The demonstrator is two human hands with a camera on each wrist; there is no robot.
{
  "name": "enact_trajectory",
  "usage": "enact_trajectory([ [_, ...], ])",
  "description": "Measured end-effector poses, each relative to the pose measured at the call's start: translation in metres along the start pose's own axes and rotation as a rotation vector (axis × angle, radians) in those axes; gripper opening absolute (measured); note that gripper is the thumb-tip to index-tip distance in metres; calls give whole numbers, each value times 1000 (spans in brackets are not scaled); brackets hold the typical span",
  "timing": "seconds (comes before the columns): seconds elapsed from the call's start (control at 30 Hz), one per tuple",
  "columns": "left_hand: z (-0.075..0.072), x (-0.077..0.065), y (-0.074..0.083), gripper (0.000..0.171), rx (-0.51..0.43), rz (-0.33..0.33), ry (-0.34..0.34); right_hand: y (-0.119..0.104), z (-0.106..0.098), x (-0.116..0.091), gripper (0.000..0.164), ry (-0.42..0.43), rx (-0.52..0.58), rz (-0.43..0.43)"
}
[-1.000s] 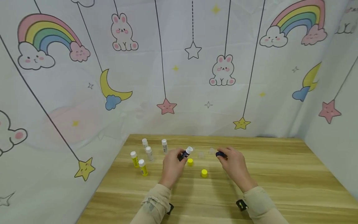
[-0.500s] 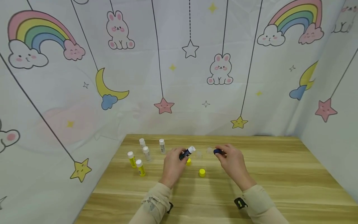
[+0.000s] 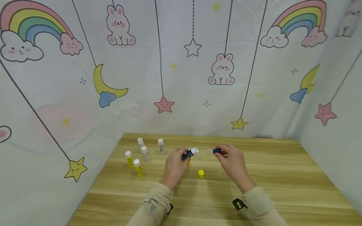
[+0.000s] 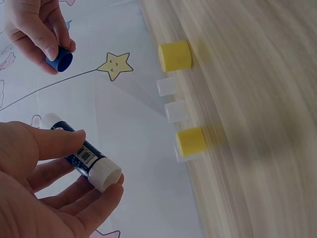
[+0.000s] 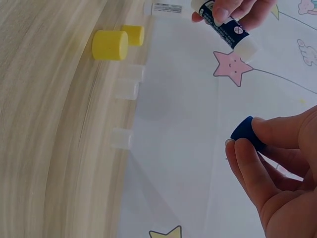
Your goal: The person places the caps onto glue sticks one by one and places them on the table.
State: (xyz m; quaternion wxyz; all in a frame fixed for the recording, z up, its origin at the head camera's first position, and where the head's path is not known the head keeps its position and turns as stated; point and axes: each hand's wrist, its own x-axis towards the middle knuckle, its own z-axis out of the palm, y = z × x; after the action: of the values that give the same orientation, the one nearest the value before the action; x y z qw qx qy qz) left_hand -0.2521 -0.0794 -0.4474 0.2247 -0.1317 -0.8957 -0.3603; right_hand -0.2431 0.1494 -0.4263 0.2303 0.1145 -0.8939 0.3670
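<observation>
My left hand [image 3: 174, 166] grips a navy glue stick [image 4: 86, 153] with white ends, tilted above the table. Its white open end points up and toward the right hand. Between thumb and fingertips, my right hand [image 3: 233, 163] pinches a dark blue cap [image 5: 247, 134], apart from the stick. On the table below stand a yellow cap [image 3: 201, 174] and a second yellow cap [image 4: 191, 141], the latter mostly behind the left hand in the head view. Several translucent caps [image 4: 175, 111] stand near them.
At the left of the wooden table [image 3: 271, 175] stand two yellow glue sticks [image 3: 138, 168] and three white ones, including a white glue stick [image 3: 161, 146], all upright and uncapped. A patterned cloth [image 3: 181, 122] hangs behind the table's far edge.
Against the table, the left hand and glue stick have shifted slightly right, covering more of the rear yellow cap. The right hand keeps its pinch on the blue cap. The head view has turned slightly.
</observation>
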Motion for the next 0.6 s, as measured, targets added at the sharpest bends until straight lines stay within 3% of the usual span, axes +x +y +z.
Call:
enact_trajectory([
  [0.3, 0, 1, 6, 28, 5, 16, -16, -6, -1, -1, 25, 31, 21, 16],
  [0.6, 2, 2, 12, 30, -6, 71, 18, -12, -5, -1, 25, 12, 25, 43],
])
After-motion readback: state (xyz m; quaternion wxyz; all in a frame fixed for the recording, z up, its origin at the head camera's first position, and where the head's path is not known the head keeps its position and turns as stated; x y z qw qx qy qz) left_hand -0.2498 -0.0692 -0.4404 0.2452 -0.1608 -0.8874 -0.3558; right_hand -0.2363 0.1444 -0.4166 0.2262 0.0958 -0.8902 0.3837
